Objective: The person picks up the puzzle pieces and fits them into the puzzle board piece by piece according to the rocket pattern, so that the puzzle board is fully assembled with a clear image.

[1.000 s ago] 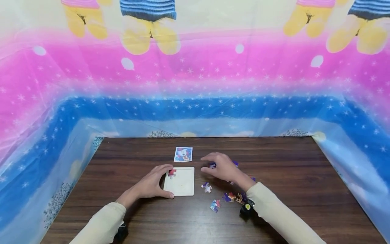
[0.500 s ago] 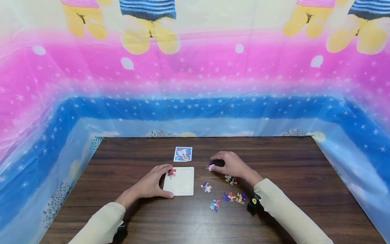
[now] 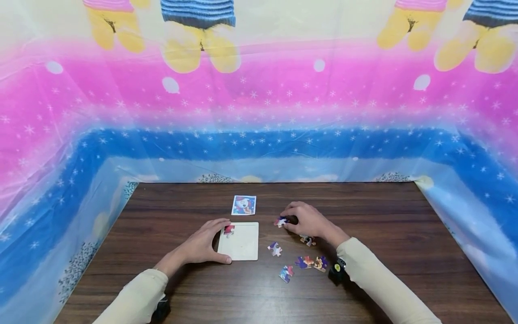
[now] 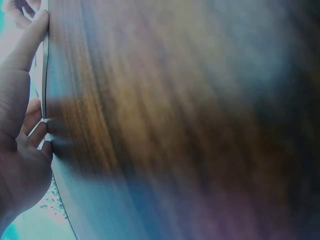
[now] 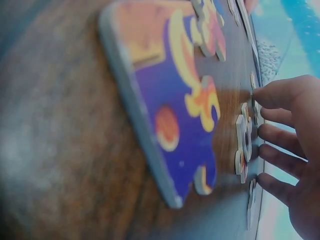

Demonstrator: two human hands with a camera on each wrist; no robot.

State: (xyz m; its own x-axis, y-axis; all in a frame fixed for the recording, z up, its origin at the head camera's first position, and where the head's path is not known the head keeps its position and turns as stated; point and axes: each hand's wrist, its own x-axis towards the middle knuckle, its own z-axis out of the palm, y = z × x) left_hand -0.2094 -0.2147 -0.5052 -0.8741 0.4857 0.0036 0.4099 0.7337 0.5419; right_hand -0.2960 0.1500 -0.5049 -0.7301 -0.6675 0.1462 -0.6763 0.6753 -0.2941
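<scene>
My left hand (image 3: 201, 243) grips the white square board (image 3: 243, 245) from its left side, fingers at the top edge and thumb at the bottom corner. A red piece (image 3: 229, 230) sits in the board's upper left corner. In the left wrist view the left hand (image 4: 22, 165) holds the board's thin edge. My right hand (image 3: 310, 222), right of the board, pinches a purple and white puzzle piece (image 3: 281, 222) low over the table. The right wrist view shows the right hand (image 5: 302, 140) with its fingertips low near several pieces.
A picture card (image 3: 243, 205) lies behind the board. Loose pieces lie right of it: one purple and white (image 3: 275, 249), one blue and red (image 3: 286, 273), one orange and purple (image 3: 304, 262), one purple and yellow (image 3: 320, 263), and a dark and white one (image 3: 308, 240) beneath the right hand.
My right hand has moved right and closed on the purple and white piece, uncovering the pieces nearer its wrist. The left hand and the board have stayed in place.
</scene>
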